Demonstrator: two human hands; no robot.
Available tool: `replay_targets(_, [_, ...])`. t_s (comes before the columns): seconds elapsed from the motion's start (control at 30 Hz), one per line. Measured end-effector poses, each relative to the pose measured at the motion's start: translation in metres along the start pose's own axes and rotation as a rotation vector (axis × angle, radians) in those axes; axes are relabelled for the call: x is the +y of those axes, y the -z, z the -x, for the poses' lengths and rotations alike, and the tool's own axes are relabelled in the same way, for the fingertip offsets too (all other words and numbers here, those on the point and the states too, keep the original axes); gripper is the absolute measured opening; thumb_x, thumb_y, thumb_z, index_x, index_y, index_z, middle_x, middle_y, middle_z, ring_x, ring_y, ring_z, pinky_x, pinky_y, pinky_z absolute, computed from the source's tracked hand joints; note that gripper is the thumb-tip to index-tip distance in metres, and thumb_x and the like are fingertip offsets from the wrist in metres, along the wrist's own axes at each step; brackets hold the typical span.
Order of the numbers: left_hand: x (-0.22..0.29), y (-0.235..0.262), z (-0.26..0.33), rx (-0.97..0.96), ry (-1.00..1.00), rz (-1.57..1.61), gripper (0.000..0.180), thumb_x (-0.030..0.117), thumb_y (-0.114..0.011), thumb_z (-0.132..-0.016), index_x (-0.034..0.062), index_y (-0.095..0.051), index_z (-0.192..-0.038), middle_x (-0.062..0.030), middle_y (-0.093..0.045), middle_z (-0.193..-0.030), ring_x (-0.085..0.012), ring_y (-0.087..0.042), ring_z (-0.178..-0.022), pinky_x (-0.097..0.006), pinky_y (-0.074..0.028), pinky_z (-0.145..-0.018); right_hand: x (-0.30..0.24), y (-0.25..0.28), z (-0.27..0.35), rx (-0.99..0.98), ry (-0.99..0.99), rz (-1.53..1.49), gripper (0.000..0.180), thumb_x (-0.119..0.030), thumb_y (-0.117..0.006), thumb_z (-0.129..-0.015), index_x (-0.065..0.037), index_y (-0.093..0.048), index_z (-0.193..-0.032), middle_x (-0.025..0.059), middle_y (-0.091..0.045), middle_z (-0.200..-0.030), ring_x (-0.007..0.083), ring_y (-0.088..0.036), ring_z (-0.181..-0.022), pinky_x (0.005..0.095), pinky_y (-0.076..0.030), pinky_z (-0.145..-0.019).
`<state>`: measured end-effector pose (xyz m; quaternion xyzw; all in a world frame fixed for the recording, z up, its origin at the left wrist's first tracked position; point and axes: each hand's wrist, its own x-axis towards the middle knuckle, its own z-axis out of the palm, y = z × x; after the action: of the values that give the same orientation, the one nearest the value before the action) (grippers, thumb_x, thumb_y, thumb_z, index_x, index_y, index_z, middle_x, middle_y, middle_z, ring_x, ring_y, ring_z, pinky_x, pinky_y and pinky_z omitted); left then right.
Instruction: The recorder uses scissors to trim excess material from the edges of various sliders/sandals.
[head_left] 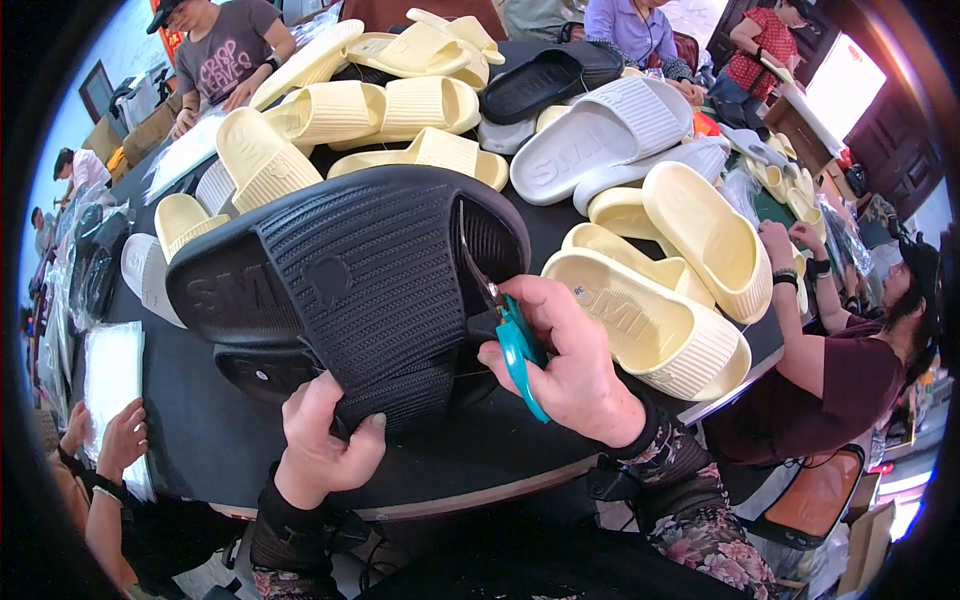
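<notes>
My left hand (325,445) grips a pair of black slide slippers at the near side, thumb and fingers closed round the strap of the lower one. The upper black slipper (365,260), with a ribbed strap, lies tilted over the lower black slipper (262,372), which it mostly covers. In my right hand (580,365) is a pair of small scissors (518,350) with teal handles. Their metal blades point up and away from me, against the toe opening at the right end of the upper slipper's strap. A thin thread seems to hang below the scissors.
Cream slippers (430,105) are heaped at the back, with a grey slipper (600,140) and another black slipper (530,85) among them. More cream slippers (640,315) lie right of my hand. The dark table (200,440) has clear plastic bags (112,370) at left. Co-workers sit around it.
</notes>
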<state>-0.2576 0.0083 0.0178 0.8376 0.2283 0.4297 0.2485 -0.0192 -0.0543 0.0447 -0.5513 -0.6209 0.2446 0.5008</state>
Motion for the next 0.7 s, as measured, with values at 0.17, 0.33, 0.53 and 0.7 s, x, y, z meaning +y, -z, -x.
replay_targets(0.17, [0.003,0.001,-0.001,-0.009,-0.005,-0.02,0.048,-0.001,-0.059,-0.061,-0.0084,-0.053,-0.108,-0.0195,-0.063,-0.081,-0.0329,-0.064,-0.068,-0.033,-0.049,-0.064,0.001,-0.001,-0.001,0.003,0.02,-0.036,0.048,-0.004,-0.072,-0.076,0.0,-0.046,-0.116,0.0034,-0.055,-0.08,0.0065,-0.052,-0.07,0.022,-0.044,-0.064])
replay_targets(0.33, [-0.003,0.001,0.004,-0.001,0.002,-0.004,0.047,0.0,-0.06,-0.06,-0.0079,-0.054,-0.106,-0.0195,-0.063,-0.08,-0.0334,-0.063,-0.066,-0.034,-0.049,-0.063,0.004,-0.003,-0.001,-0.013,0.045,0.014,0.048,-0.003,-0.072,-0.076,0.0,-0.047,-0.116,0.0037,-0.055,-0.079,0.0066,-0.051,-0.068,0.0218,-0.044,-0.063])
replay_targets(0.53, [-0.004,0.001,0.003,-0.022,-0.004,-0.017,0.048,0.001,-0.06,-0.061,-0.0076,-0.053,-0.107,-0.0191,-0.062,-0.081,-0.0334,-0.063,-0.066,-0.034,-0.049,-0.063,-0.001,0.002,-0.001,0.0,-0.001,-0.058,0.045,-0.003,-0.071,-0.077,0.0,-0.047,-0.115,0.0037,-0.055,-0.079,0.0064,-0.051,-0.067,0.0209,-0.044,-0.062])
replay_targets(0.7, [0.007,-0.004,-0.009,0.023,0.036,0.022,0.049,-0.002,-0.056,-0.065,-0.0086,-0.051,-0.113,-0.0174,-0.063,-0.088,-0.0265,-0.065,-0.075,-0.03,-0.049,-0.071,0.013,-0.002,-0.003,0.115,-0.009,-0.187,0.045,0.0,-0.068,-0.078,-0.002,-0.046,-0.118,0.0026,-0.056,-0.079,0.0061,-0.054,-0.066,0.0203,-0.045,-0.06])
